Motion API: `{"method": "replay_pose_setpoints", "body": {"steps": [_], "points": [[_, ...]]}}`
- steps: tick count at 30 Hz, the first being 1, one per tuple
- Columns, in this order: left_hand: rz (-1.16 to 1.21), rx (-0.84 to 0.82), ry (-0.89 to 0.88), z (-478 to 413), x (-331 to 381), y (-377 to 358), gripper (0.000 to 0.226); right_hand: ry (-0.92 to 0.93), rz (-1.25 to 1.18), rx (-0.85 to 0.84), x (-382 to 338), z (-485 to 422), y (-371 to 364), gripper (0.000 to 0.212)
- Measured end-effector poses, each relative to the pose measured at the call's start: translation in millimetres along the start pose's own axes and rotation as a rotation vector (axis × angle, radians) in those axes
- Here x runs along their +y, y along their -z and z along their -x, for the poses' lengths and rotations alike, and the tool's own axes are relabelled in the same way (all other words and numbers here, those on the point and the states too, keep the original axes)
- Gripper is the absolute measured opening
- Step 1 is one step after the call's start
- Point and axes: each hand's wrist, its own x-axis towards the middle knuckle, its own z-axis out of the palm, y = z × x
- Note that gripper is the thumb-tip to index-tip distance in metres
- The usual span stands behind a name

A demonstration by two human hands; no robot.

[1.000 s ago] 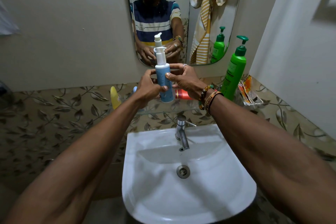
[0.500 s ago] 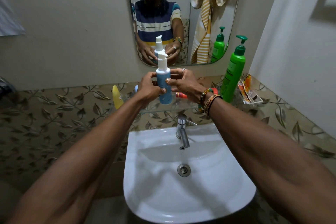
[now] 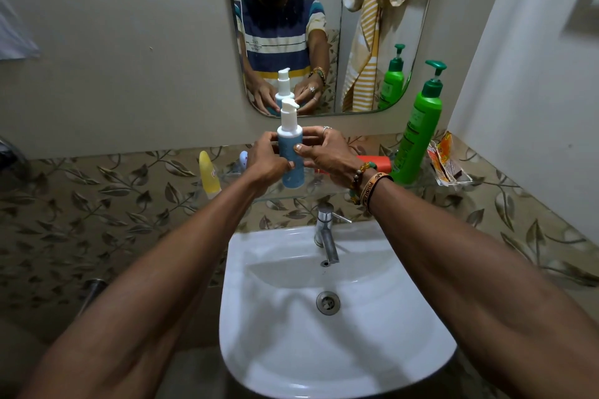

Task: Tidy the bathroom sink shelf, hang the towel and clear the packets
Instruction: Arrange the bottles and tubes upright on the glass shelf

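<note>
Fingers (image 3: 270, 139) of my left hand (image 3: 264, 167) curl round the blue pump bottle (image 3: 293, 176) from its left side. My right hand (image 3: 327, 155) grips it from the other side, thumb pressed on the front of the label and the other fingers wrapped behind. I hold the bottle upright between both hands, over the middle of the glass shelf (image 3: 327, 196), its white pump head on top. From this angle I cannot tell whether its base touches the glass.

Below my forearms sits the white sink (image 3: 340, 350), with the steel tap (image 3: 325, 232) at its back edge, just under the shelf. Above the shelf hangs the mirror (image 3: 418, 26), and in its reflection I see a yellow striped towel (image 3: 366, 42) bunched over a rail. A tall green pump bottle (image 3: 418, 139) stands upright toward the right end of the shelf. Just beside it, at the far right, lie the crumpled orange packets (image 3: 445, 162). A yellow tube (image 3: 210, 175) stands at the left end, well apart from my hands. A red tube (image 3: 372, 162) lies flat behind my right wrist, which wears beaded bracelets (image 3: 364, 183).
</note>
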Motion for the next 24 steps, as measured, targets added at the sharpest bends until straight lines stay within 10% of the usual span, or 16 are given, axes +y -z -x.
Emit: {"method": "replay_pose_setpoints", "body": {"steps": [24], "points": [[-0.093, 0.025, 0.019, -1, -9, -6, 0.053, -0.022, 0.030, 0.006, 20, -11, -5, 0.039]]}}
